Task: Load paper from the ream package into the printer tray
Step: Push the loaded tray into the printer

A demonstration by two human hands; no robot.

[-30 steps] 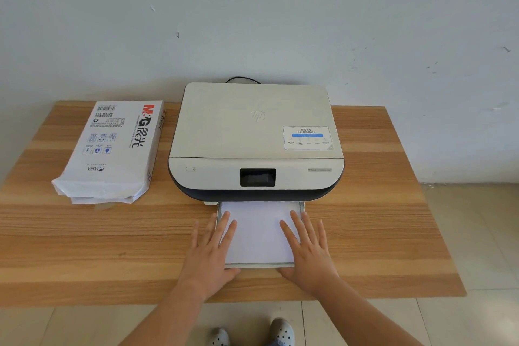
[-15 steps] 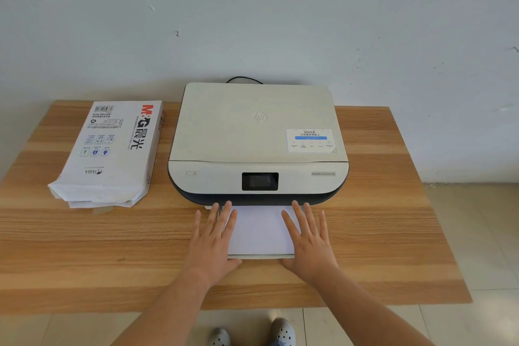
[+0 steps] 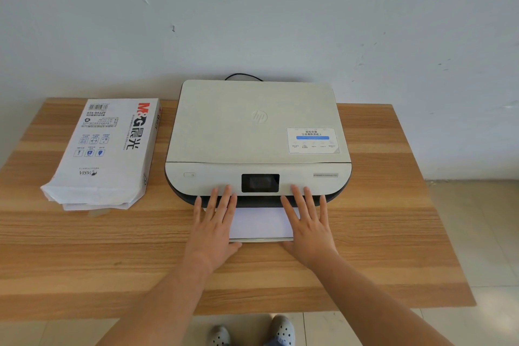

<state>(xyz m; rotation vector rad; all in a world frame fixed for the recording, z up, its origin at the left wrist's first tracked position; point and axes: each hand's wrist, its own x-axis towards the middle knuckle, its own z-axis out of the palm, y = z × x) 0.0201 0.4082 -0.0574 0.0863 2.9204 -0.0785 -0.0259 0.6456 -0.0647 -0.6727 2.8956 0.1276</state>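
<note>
A cream printer [image 3: 257, 132] with a dark base sits at the middle back of the wooden table [image 3: 84, 255]. Its paper tray [image 3: 261, 239] sticks out a short way at the front, with white paper [image 3: 259, 223] lying in it. My left hand [image 3: 214, 226] lies flat on the tray's left side, fingers spread, fingertips reaching the printer's front panel. My right hand [image 3: 307, 223] lies flat on the tray's right side in the same way. The white ream package [image 3: 109, 149] lies to the left of the printer, its near end torn open.
A black cable [image 3: 241, 76] runs behind the printer along the white wall. The table's right edge borders a tiled floor [image 3: 477, 233]. Two grey shoes [image 3: 252, 331] show below the table's front edge.
Both hands have slid forward toward the printer, and the tray with the paper has gone further in. Less of the tray shows than a second ago.
</note>
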